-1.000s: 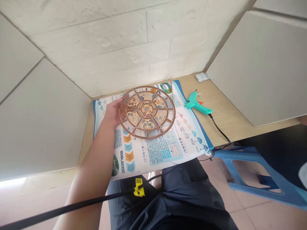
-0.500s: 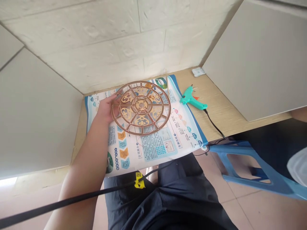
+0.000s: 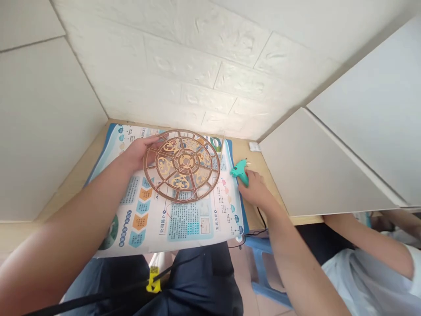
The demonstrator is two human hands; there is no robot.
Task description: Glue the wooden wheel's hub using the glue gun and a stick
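Observation:
A round openwork wooden wheel (image 3: pixel 187 162) with spokes, an inner hub and gold scroll ornaments is raised a little above a printed poster (image 3: pixel 194 239). My left hand (image 3: pixel 142 151) grips its left rim, the fingers partly behind the wheel. On the right, my right hand (image 3: pixel 255 186) is wrapped round the handle of a turquoise hot glue gun (image 3: pixel 240 169), whose nozzle points up and away from me. A thin stick (image 3: pixel 222 145) stands near the poster's far right corner. Fine glue threads show on the wheel.
White partitions (image 3: pixel 286 162) flank the desk (image 3: pixel 253 215) on both sides, and a textured white wall (image 3: pixel 204 87) closes the back. A small white packet (image 3: pixel 254 147) lies at the right back. A blue stool (image 3: pixel 263 267) stands below; another person's arm (image 3: pixel 358 237) shows beyond the right partition.
My right hand has come into view and taken hold of the glue gun. My left hand still grips the wheel. The camera view has shifted, showing more of the right side.

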